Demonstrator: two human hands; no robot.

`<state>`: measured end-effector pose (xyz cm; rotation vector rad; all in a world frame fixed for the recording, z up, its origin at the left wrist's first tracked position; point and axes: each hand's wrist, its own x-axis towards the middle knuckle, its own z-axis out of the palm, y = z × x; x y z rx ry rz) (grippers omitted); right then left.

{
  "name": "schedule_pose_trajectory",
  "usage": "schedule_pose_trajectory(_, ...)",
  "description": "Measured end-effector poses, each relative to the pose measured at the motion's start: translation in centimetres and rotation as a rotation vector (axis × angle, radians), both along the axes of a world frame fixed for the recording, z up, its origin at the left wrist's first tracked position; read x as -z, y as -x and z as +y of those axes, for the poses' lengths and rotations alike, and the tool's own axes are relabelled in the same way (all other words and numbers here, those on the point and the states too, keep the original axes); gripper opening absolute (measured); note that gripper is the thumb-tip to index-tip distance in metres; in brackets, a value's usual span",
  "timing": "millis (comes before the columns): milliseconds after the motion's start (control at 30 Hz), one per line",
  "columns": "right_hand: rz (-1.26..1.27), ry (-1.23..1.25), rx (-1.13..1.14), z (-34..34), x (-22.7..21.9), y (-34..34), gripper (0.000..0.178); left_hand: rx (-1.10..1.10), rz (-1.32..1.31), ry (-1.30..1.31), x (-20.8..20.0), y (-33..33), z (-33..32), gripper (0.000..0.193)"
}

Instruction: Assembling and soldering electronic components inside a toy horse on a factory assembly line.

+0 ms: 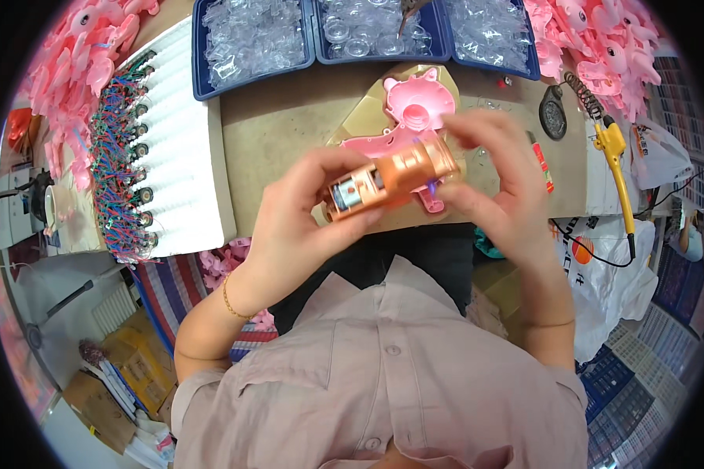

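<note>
My left hand (297, 211) grips a shiny copper-orange plastic toy piece (403, 173). An open compartment on its left end shows what look like batteries. A small bluish glow shows near its right end. My right hand (504, 176), slightly blurred, is around that right end with thumb and fingers apart; whether it touches is hard to tell. Below the piece, a pink plastic animal-shaped shell (421, 100) lies on a tan holder (361, 117), partly covered by my hands and the orange piece.
Blue bins (313, 56) of clear plastic parts line the back. Pink shells (82, 47) pile at both far corners. Bundled wires (121, 164) lie on a white foam tray (184, 148) at left. A yellow soldering-iron-like tool (616, 152) with a coiled cord stands right, near a dark oval object (552, 113).
</note>
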<state>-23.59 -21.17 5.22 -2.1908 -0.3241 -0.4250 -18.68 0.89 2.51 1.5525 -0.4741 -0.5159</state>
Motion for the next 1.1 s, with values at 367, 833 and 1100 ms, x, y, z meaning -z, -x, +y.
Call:
schedule_pose_trajectory(367, 0.297, 0.014, -0.276, -3.4, 0.0, -0.7, 0.04, -0.016, -0.572, -0.216, -0.3, 2.3, -0.9, 0.045)
schedule_pose_trajectory(833, 0.453, 0.002, 0.167, -4.1, 2.1, 1.7, 0.024, -0.409, -0.413, -0.507, -0.4, -1.3, 10.7, 0.016)
schedule_pose_trajectory(1100, 0.388, -0.089, 0.068, 0.0, 0.8, 0.6, 0.018, -0.599, -0.667, -1.419, -0.7, -9.9, 27.3, 0.018)
